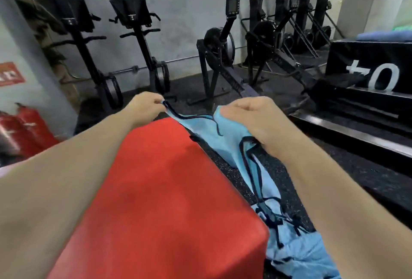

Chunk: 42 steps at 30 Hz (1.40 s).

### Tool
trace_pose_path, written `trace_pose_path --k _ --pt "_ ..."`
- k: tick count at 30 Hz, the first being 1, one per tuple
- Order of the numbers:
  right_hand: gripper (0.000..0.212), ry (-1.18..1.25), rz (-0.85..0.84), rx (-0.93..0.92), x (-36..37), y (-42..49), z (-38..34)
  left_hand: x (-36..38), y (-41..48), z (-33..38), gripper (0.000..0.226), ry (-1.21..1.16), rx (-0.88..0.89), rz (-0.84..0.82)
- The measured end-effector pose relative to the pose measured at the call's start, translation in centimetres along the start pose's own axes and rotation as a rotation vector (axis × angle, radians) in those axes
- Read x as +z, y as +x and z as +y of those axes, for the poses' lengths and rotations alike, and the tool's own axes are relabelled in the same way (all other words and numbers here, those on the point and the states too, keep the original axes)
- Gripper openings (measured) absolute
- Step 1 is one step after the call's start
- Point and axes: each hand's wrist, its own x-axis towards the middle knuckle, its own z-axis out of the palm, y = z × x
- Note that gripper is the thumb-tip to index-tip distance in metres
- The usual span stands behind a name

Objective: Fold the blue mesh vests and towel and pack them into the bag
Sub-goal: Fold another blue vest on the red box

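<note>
- Red padded box (156, 189): fills the centre foreground beneath your forearms and stands on the dark speckled floor (356, 167).
- Black box (356, 60): far right, marked with large white numerals.
- Blue mesh vests (231, 140): light blue with dark trim. They trail from the red box's far corner down its right side, and the lower part is heaped on the floor.
- Your right hand (252, 118): fingers curled, gripping a bunch of vest fabric just off the box's right edge.
- Your left hand (145, 107): pinching the vest's dark-trimmed edge above the box's far corner.
- Folded blue cloth (383, 36): lies on top of the black box.
</note>
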Motion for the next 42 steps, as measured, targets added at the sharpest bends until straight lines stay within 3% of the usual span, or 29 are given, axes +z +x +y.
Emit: trace_pose_path --k 4,7,10,15,18,21,24,30,36,38,41,42 --pt "0.034 -0.036 -0.078 0.055 8.9 -3.4 4.3 2.0 -5.7 -8.4 0.026 0.196 0.003 -0.165" --pt "0.043 -0.019 -0.049 0.144 13.5 -5.6 7.2 4.0 -8.9 -13.3 0.022 0.256 0.002 -0.266" --pt "0.039 -0.028 0.007 0.240 16.4 -6.6 8.1 5.3 -9.6 -17.3 0.023 0.338 0.027 -0.361" --pt "0.031 -0.005 0.050 0.232 20.2 -6.3 6.6 4.1 -8.5 -20.5 0.029 0.335 0.031 -0.355" --pt "0.026 0.086 -0.020 0.264 22.7 -6.3 6.1 2.5 -9.1 -23.8 0.031 0.280 -0.121 -0.398" --pt "0.037 0.117 -0.157 0.366 26.2 -7.9 7.4 2.4 -11.9 -27.0 0.033 0.382 -0.241 -0.491" --pt "0.038 0.025 -0.225 0.422 29.9 -9.7 9.8 3.7 -14.0 -30.0 0.042 0.535 -0.166 -0.556" --pt "0.031 -0.073 -0.287 0.464 34.5 -11.6 11.3 4.4 -15.7 -33.1 0.051 0.638 -0.224 -0.466" --pt "0.030 -0.090 -0.293 0.502 38.2 -11.9 10.9 3.7 -15.7 -33.0 0.048 0.977 -0.359 -0.359" --pt "0.033 -0.074 -0.323 0.510 39.3 -12.0 10.4 3.4 -15.8 -32.6 0.049 0.959 -0.371 -0.326" --pt "0.013 0.006 -0.403 0.503 39.2 -12.2 9.1 3.0 -16.1 -30.7 0.046 0.835 -0.340 -0.301" --pt "0.016 -0.027 -0.395 0.490 38.4 -11.9 9.2 3.0 -16.4 -29.8 0.043 0.791 -0.301 -0.281"
